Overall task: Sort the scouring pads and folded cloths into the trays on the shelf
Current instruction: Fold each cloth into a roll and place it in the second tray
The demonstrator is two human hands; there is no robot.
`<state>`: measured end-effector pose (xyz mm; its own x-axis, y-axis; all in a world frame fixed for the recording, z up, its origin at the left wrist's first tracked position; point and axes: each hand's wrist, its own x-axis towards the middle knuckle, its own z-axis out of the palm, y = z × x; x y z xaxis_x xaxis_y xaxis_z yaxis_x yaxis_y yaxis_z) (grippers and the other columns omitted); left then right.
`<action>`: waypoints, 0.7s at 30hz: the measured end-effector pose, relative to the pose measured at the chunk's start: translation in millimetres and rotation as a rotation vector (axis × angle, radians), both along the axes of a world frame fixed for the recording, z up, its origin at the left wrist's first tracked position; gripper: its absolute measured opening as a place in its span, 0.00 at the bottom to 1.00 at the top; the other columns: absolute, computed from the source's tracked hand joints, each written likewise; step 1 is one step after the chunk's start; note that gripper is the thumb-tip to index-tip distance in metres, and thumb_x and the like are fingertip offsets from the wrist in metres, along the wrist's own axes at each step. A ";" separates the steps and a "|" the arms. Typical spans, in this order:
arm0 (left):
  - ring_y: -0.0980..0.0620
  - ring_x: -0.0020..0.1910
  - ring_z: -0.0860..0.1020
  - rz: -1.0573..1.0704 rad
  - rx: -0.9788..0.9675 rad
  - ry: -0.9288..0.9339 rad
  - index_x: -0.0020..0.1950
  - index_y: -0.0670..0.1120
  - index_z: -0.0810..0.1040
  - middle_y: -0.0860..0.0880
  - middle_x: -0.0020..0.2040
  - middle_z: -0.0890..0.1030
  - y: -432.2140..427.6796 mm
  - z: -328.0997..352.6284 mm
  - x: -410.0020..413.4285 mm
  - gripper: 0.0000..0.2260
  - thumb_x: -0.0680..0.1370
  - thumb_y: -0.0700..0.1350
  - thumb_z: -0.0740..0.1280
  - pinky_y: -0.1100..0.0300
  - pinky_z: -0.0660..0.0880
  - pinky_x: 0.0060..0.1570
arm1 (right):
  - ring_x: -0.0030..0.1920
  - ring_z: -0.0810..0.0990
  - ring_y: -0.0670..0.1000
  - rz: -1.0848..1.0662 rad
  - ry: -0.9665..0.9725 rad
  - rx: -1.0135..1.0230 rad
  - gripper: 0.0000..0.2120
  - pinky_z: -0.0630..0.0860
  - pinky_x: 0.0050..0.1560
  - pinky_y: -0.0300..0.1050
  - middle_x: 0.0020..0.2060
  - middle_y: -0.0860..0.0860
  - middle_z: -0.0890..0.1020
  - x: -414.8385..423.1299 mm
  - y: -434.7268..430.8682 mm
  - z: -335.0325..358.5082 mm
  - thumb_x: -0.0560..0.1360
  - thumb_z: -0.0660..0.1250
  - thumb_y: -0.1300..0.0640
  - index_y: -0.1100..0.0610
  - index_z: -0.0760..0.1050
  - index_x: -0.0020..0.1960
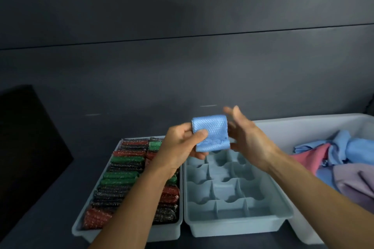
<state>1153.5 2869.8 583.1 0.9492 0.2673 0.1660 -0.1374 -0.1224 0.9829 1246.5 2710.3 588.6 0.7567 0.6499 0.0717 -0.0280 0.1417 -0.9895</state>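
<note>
Left hand holds a folded blue cloth: thumb pressed on the front face, fingers curled behind, cloth upright and raised above the far end of the divided tray, not in any compartment. Right hand is wide, fingers spread and relaxed, just beside the cloth's right edge. It's motion-blurred, so can't tell if the fingertips touch the cloth; it grips nothing. Three containers sit side by side on the dark shelf. Left tray is packed with scouring pads standing on edge in two rows, a mix of red, green and dark ones; the left forearm crosses over its right row. The divided tray sits in the middle, grey-blue, with a grid of compartments with scalloped dividers, its left rim touching the pad tray. To the right is a larger pale bin with a heap of loose cloths in blue, pink and lilac; the right forearm passes in front of it. Black panel at far left, dark wall behind.
</note>
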 end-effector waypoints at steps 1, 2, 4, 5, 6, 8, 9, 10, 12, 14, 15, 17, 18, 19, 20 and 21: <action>0.47 0.32 0.81 0.014 0.052 -0.024 0.58 0.41 0.79 0.41 0.41 0.85 -0.4 -0.2 0.9 0.09 0.79 0.41 0.68 0.58 0.79 0.30 | 0.40 0.81 0.50 0.040 -0.062 -0.094 0.15 0.74 0.38 0.43 0.43 0.51 0.83 0.0 -0.8 -2.7 0.75 0.64 0.41 0.48 0.78 0.56; 0.47 0.30 0.81 0.022 0.101 -0.045 0.57 0.42 0.79 0.41 0.38 0.85 -0.3 -0.4 1.5 0.08 0.79 0.41 0.68 0.58 0.78 0.29 | 0.36 0.80 0.51 0.054 -0.128 -0.125 0.12 0.73 0.35 0.43 0.39 0.53 0.83 -1.0 0.1 -4.5 0.76 0.67 0.46 0.51 0.79 0.55; 0.47 0.27 0.79 0.016 0.114 -0.072 0.56 0.42 0.78 0.42 0.34 0.83 1.8 -1.6 2.8 0.06 0.79 0.42 0.68 0.59 0.76 0.26 | 0.27 0.74 0.51 0.047 -0.157 -0.059 0.06 0.69 0.28 0.41 0.31 0.56 0.79 -1.4 3.1 -6.8 0.77 0.67 0.59 0.56 0.81 0.52; 0.47 0.27 0.78 -0.003 0.061 -0.080 0.56 0.42 0.77 0.42 0.34 0.83 3.3 -2.3 3.1 0.07 0.79 0.41 0.68 0.59 0.75 0.26 | 0.25 0.71 0.50 0.044 -0.129 -0.011 0.07 0.67 0.26 0.40 0.29 0.56 0.77 -0.4 3.7 -7.5 0.77 0.66 0.62 0.57 0.81 0.51; 0.47 0.27 0.78 -0.034 -0.025 -0.083 0.56 0.43 0.77 0.41 0.34 0.82 5.0 -3.0 3.5 0.07 0.79 0.40 0.67 0.60 0.75 0.27 | 0.25 0.70 0.49 0.058 -0.088 0.039 0.08 0.65 0.25 0.38 0.28 0.56 0.75 0.3 4.6 -7.3 0.76 0.66 0.64 0.57 0.82 0.51; 0.48 0.28 0.78 -0.109 -0.221 -0.073 0.56 0.44 0.77 0.41 0.35 0.81 8.6 -5.0 5.8 0.07 0.79 0.37 0.65 0.60 0.75 0.28 | 0.26 0.71 0.48 0.085 0.041 0.096 0.10 0.66 0.24 0.37 0.30 0.56 0.75 5.4 7.3 -8.0 0.73 0.67 0.63 0.53 0.84 0.48; 0.49 0.28 0.78 -0.140 -0.292 -0.063 0.54 0.44 0.77 0.41 0.35 0.81 10.9 -6.5 7.5 0.07 0.79 0.35 0.64 0.61 0.76 0.28 | 0.27 0.72 0.49 0.098 0.106 0.105 0.11 0.67 0.25 0.36 0.31 0.56 0.76 7.2 8.7 -7.2 0.71 0.67 0.63 0.51 0.84 0.46; 0.49 0.29 0.78 -0.164 -0.337 -0.051 0.53 0.43 0.78 0.41 0.35 0.81 13.5 -7.5 9.2 0.08 0.79 0.33 0.62 0.61 0.76 0.29 | 0.28 0.72 0.49 0.116 0.148 0.109 0.12 0.68 0.26 0.37 0.31 0.56 0.77 9.5 9.8 -7.2 0.70 0.66 0.64 0.51 0.85 0.44; 0.48 0.30 0.79 -0.196 -0.393 -0.009 0.49 0.42 0.79 0.40 0.36 0.81 21.4 -9.9 14.4 0.11 0.79 0.32 0.59 0.60 0.78 0.31 | 0.28 0.72 0.50 0.136 0.207 0.106 0.16 0.68 0.27 0.38 0.30 0.56 0.77 16.8 12.6 -9.0 0.72 0.60 0.68 0.54 0.85 0.41; 0.47 0.32 0.80 -0.231 -0.414 0.038 0.45 0.43 0.81 0.40 0.37 0.81 30.6 -10.4 21.5 0.12 0.79 0.36 0.58 0.58 0.79 0.33 | 0.26 0.73 0.51 0.148 0.244 0.078 0.18 0.68 0.27 0.39 0.30 0.56 0.79 23.8 15.3 -7.5 0.72 0.55 0.65 0.57 0.85 0.39; 0.46 0.33 0.80 -0.241 -0.388 0.061 0.44 0.44 0.82 0.40 0.38 0.81 34.7 -10.5 25.9 0.11 0.78 0.40 0.59 0.57 0.79 0.34 | 0.26 0.73 0.51 0.162 0.241 0.057 0.17 0.69 0.26 0.39 0.30 0.56 0.80 25.6 17.4 -6.1 0.70 0.57 0.62 0.58 0.85 0.39; 0.47 0.33 0.80 -0.214 -0.234 0.104 0.41 0.46 0.81 0.44 0.37 0.81 42.9 -11.3 35.7 0.06 0.73 0.43 0.64 0.58 0.79 0.35 | 0.28 0.72 0.51 0.155 0.140 -0.025 0.10 0.69 0.27 0.39 0.33 0.56 0.80 32.8 22.1 -8.2 0.70 0.64 0.57 0.58 0.84 0.39; 0.47 0.34 0.81 -0.190 -0.114 0.117 0.40 0.48 0.79 0.47 0.37 0.81 46.7 -11.8 40.7 0.03 0.71 0.42 0.66 0.59 0.77 0.35 | 0.28 0.72 0.49 0.126 0.051 -0.081 0.06 0.69 0.27 0.38 0.34 0.56 0.80 35.5 24.4 -9.1 0.70 0.68 0.59 0.57 0.84 0.40; 0.49 0.35 0.80 -0.171 0.015 0.124 0.41 0.48 0.78 0.49 0.37 0.82 50.7 -12.7 45.6 0.03 0.70 0.41 0.67 0.60 0.75 0.36 | 0.28 0.72 0.48 0.092 -0.021 -0.136 0.04 0.68 0.28 0.36 0.33 0.54 0.80 39.2 27.2 -11.3 0.71 0.70 0.62 0.56 0.84 0.41; 0.51 0.36 0.79 -0.158 0.128 0.135 0.43 0.48 0.76 0.51 0.37 0.81 54.7 -13.4 50.2 0.05 0.69 0.40 0.67 0.61 0.73 0.37 | 0.28 0.72 0.46 0.068 -0.092 -0.188 0.06 0.67 0.28 0.34 0.31 0.52 0.79 44.5 29.1 -14.7 0.71 0.70 0.65 0.55 0.83 0.42; 0.52 0.37 0.77 -0.148 0.219 0.153 0.46 0.47 0.75 0.51 0.38 0.81 58.9 -14.1 54.6 0.07 0.70 0.40 0.68 0.61 0.72 0.39 | 0.27 0.72 0.44 0.048 -0.147 -0.244 0.08 0.67 0.28 0.33 0.29 0.50 0.79 49.2 31.4 -16.2 0.71 0.71 0.66 0.55 0.82 0.45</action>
